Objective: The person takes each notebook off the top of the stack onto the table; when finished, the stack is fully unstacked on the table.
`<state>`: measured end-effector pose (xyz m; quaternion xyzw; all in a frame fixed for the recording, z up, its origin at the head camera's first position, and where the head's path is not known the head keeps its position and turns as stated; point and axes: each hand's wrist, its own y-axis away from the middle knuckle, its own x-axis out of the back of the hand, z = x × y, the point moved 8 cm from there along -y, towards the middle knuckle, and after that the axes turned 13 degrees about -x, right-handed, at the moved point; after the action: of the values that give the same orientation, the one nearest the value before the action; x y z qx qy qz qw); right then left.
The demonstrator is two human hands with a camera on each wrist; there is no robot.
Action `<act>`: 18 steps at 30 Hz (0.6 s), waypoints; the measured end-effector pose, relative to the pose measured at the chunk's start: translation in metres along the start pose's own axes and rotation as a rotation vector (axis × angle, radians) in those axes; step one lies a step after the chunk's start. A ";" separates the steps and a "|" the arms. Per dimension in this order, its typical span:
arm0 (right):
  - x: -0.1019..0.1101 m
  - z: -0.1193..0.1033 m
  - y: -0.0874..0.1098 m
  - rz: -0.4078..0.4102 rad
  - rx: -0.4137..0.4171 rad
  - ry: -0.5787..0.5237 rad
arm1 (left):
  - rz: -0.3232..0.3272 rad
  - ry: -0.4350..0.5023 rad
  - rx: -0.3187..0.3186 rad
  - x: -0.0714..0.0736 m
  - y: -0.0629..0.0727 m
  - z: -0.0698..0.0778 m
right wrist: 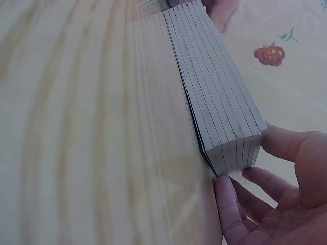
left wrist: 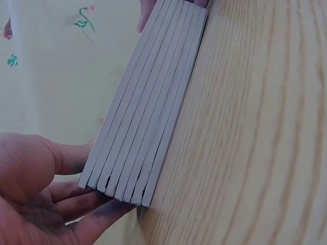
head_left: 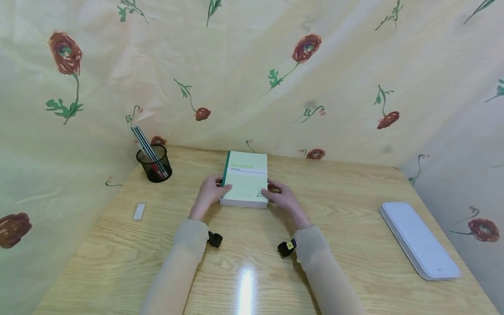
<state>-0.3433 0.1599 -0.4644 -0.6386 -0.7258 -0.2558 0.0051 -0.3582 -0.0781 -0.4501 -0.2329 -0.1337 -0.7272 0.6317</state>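
A stack of several notebooks (head_left: 246, 179) lies near the back of the table, its green-spined top cover reading "Gambit". From the left side my left hand (head_left: 210, 191) grips it, thumb on the top cover and fingers along the spine side. My right hand (head_left: 284, 197) holds the opposite side, its thumb on the cover's near corner. The left wrist view shows the near edges of the notebooks (left wrist: 145, 102) pressed closely together beside the left fingers (left wrist: 102, 219). In the right wrist view, the right fingers (right wrist: 230, 204) curl at the stack's lower corner.
At the back left stands a black mesh pen cup (head_left: 154, 164) with several pencils. A small white eraser-like block (head_left: 139, 211) lies in front of it. On the right rests a long pale case (head_left: 419, 240). Flowered cloth (head_left: 244, 78) borders the wooden table (head_left: 244, 245).
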 end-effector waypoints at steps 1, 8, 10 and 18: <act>0.000 0.000 0.000 -0.002 0.002 0.000 | -0.005 0.004 0.004 0.000 0.000 0.000; 0.000 0.000 0.000 0.011 -0.008 0.008 | -0.024 0.073 0.036 0.005 -0.001 -0.005; 0.000 -0.001 0.000 0.016 -0.005 0.014 | -0.028 0.080 0.046 0.006 -0.001 -0.007; 0.001 0.000 0.000 0.026 -0.002 0.009 | -0.038 0.033 0.065 0.014 -0.002 -0.010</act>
<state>-0.3436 0.1609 -0.4642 -0.6468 -0.7171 -0.2593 0.0112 -0.3635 -0.0944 -0.4518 -0.1978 -0.1513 -0.7382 0.6270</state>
